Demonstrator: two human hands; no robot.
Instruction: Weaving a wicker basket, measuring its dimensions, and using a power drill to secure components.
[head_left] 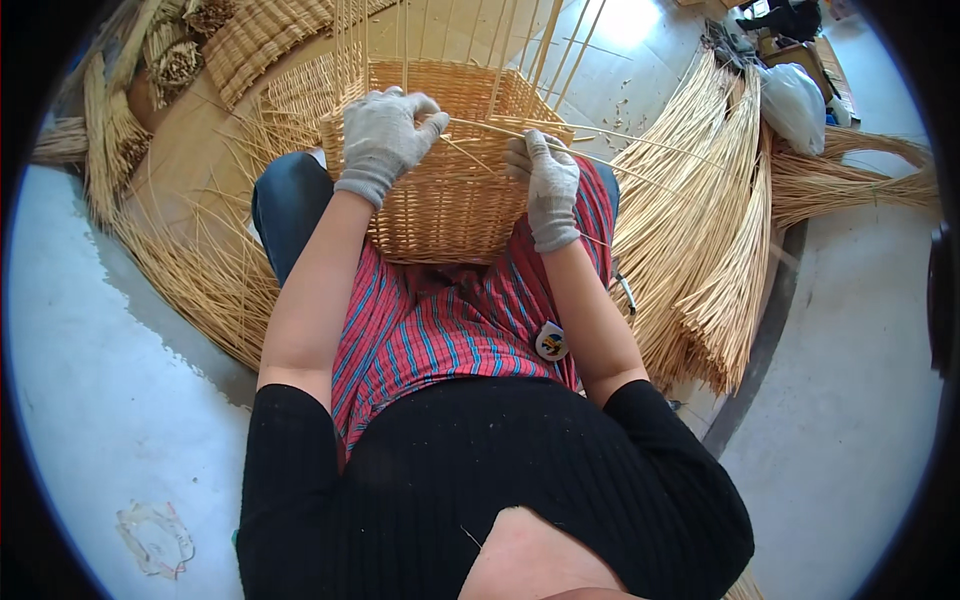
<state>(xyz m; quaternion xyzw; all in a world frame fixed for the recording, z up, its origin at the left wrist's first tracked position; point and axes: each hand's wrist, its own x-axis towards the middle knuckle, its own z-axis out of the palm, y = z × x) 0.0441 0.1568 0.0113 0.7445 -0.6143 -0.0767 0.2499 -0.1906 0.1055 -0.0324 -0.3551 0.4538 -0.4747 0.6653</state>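
A half-woven wicker basket (450, 200) rests between my knees, against a red striped apron, with several upright stakes rising from its rim. My left hand (385, 140), in a grey glove, grips the basket's near left rim. My right hand (545, 180), also gloved, lies on the near right rim and pinches a thin wicker strand (620, 165) that runs off to the right. Both forearms come up from the lower edge.
A thick bundle of loose wicker rods (700, 230) fans out on the right. More rods (200, 270) curve along the left on a wooden board. A woven mat (260, 40) lies at top left, a white bag (795, 105) at top right. Grey floor lies on both sides.
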